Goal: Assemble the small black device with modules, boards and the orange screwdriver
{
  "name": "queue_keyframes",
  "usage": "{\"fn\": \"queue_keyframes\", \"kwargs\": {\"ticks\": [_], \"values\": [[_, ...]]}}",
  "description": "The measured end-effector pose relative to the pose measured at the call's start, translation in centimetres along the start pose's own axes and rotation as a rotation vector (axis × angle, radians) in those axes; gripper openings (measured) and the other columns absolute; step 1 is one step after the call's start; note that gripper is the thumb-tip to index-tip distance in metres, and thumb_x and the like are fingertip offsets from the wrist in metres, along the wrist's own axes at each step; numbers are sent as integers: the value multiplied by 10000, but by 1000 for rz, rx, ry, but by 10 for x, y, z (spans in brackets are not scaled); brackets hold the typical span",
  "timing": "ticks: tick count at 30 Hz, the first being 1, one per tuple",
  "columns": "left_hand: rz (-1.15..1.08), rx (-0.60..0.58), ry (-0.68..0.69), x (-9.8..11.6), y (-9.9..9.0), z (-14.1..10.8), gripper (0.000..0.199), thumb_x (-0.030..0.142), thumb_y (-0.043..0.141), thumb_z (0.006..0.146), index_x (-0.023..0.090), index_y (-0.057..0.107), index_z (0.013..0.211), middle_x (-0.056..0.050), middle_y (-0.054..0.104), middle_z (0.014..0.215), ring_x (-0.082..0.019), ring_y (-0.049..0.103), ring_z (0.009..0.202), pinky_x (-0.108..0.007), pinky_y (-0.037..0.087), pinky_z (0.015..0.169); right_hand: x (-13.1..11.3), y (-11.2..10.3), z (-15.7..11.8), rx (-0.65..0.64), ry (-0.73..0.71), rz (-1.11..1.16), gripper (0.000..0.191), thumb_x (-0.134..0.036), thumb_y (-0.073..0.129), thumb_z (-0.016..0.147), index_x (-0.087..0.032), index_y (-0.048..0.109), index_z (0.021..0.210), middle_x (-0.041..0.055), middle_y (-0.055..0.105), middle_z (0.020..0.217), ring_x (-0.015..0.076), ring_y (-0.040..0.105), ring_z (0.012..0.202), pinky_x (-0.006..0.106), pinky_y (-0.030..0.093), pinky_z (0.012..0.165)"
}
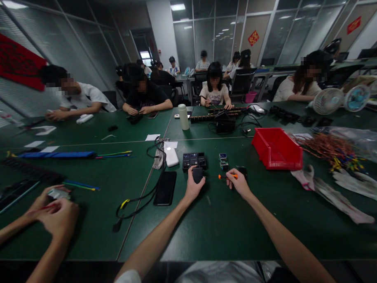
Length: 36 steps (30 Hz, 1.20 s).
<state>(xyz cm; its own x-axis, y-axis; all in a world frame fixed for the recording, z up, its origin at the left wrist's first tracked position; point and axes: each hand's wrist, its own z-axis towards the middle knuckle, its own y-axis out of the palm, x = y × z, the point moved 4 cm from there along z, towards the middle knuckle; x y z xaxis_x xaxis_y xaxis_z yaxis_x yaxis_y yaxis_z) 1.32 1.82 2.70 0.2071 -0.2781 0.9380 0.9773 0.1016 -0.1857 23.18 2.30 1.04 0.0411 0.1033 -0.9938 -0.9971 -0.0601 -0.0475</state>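
My left hand [194, 186] grips a small black box-shaped part [197, 174] between thumb and fingers, just above the green table. My right hand [238, 182] is closed around the orange-and-black handle of a screwdriver [224, 177]. Its thin shaft points left at the box; whether the tip touches cannot be made out. Behind my left hand stands a row of black modules [193, 159]. A small stack of circuit boards [223, 161] sits beyond my right hand. Partly hidden behind that hand lies a dark flat object [242, 171].
A red bin [277, 148] stands to the right, near fabric gloves [332, 194] and bundled copper wires [334, 146]. On the left are a black phone [165, 188], a black cable [137, 200] and a co-worker's hands [56, 210]. A pale green bottle [183, 117] stands farther back.
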Motion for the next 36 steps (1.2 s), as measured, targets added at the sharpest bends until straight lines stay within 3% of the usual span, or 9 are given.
{"fn": "queue_keyframes", "kwargs": {"ticks": [4, 10, 26, 30, 33, 36], "values": [[1, 7, 7, -1, 0, 0, 547, 226, 589, 726, 223, 353, 1219, -37, 492, 1014, -143, 498, 896, -293, 389, 852, -3, 0, 1, 9, -43, 43, 257, -380, 615, 762, -197, 490, 890, -9, 604, 711, 110, 571, 534, 222, 446, 502], [11, 2, 21, -2, 0, 1, 543, 225, 583, 730, 226, 351, 1221, -32, 491, 1007, -142, 487, 894, -285, 383, 849, -5, 0, 0, -3, -47, 39, 237, -390, 576, 792, -189, 485, 879, -10, 597, 666, 110, 554, 499, 233, 436, 496], [7, 3, -1, 2, 0, 0, 537, 232, 583, 723, 220, 356, 1210, -32, 492, 989, -138, 495, 865, -284, 403, 820, 2, 1, 0, -18, 57, 0, 329, -503, 502, 807, -178, 496, 754, -29, 561, 469, 48, 334, 260, 172, 168, 290], [5, 6, -7, 1, 0, 0, 540, 236, 585, 726, 225, 352, 1213, -31, 492, 990, -133, 492, 854, -277, 404, 812, 0, 2, 0, 1, 55, -2, 347, -526, 516, 785, -181, 501, 755, -21, 570, 494, 70, 398, 301, 183, 262, 314], [2, 1, 6, 0, 0, 0, 536, 232, 581, 730, 225, 351, 1214, -32, 492, 992, -134, 490, 867, -280, 399, 824, -3, 3, -1, 8, 23, 15, 327, -502, 559, 764, -183, 504, 812, -7, 595, 581, 105, 510, 418, 214, 394, 405], [5, 7, 7, 0, 0, 0, 532, 226, 577, 730, 219, 353, 1213, -34, 491, 986, -136, 491, 865, -282, 398, 824, -5, 3, -1, 21, -2, 30, 334, -469, 606, 736, -187, 500, 881, 0, 605, 661, 120, 555, 504, 238, 447, 478]]}}
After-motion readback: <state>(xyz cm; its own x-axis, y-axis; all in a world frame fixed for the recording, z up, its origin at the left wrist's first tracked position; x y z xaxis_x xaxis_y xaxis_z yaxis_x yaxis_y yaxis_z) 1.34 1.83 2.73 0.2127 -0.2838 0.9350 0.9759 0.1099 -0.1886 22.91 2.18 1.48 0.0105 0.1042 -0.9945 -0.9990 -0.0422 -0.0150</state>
